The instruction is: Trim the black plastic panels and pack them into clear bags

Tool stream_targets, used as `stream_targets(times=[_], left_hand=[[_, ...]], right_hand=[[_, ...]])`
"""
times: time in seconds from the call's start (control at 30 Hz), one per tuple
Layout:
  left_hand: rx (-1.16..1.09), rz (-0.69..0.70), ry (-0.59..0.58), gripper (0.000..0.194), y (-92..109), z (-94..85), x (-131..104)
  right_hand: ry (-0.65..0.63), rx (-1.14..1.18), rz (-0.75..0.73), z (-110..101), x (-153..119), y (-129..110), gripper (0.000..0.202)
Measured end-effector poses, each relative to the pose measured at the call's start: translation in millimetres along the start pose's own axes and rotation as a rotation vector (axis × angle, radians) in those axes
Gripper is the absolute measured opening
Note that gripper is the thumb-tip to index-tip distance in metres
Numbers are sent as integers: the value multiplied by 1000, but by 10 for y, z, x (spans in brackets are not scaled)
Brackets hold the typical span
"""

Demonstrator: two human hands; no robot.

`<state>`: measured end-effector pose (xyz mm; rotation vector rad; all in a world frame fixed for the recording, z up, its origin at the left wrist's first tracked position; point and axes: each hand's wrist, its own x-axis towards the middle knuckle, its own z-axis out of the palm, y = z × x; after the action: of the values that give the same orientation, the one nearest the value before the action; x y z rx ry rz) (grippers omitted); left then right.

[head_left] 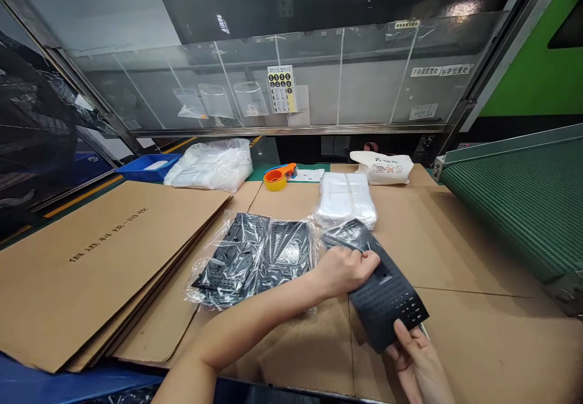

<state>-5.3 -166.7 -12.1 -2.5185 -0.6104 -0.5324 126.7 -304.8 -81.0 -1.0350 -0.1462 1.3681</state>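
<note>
Tilted over the cardboard-covered table is a black perforated panel (387,294). My right hand (416,355) grips its lower corner, thumb on top. My left hand (348,268) is closed at the panel's upper part, the fingers curled; clear plastic film shows beside it, and what the fingers pinch is hidden. Left of the panel lie two black parts in clear bags, one slotted (234,258) and one flatter (286,252). Just behind the panel sits a banded stack of white plastic bags (346,200).
Flattened cardboard sheets (113,258) are stacked at the left. Along the back are a blue tray (148,167), a plastic bag bundle (212,164), an orange tape dispenser (277,178) and a white printed bag (385,169). A green conveyor (523,191) borders the right.
</note>
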Motion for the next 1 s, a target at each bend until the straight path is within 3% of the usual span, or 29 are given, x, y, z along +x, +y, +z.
stream_targets(times=[0.1, 0.23, 0.43, 0.57, 0.63, 0.73, 0.9, 1.0], left_hand=[[2, 23, 5, 16, 27, -59, -1], [24, 27, 54, 18, 57, -108, -6], [0, 49, 72, 14, 111, -160, -64], [0, 59, 161, 11, 205, -186, -74], [-30, 77, 184, 11, 267, -195, -84], [-54, 77, 215, 12, 352, -224, -97], [-70, 105, 289, 9, 451, -337, -70], [-67, 131, 332, 8, 482, -400, -81]], right_hand=[[101, 69, -109, 52, -5, 52, 43], [13, -127, -54, 63, 18, 182, 42], [114, 69, -75, 208, -29, 76, 46], [-5, -37, -4, 285, -48, 78, 41], [0, 39, -73, 320, -30, 69, 39], [113, 129, -233, 368, -9, 43, 39], [17, -137, -218, 414, -54, -2, 38], [48, -83, -178, 450, -60, -66, 41]])
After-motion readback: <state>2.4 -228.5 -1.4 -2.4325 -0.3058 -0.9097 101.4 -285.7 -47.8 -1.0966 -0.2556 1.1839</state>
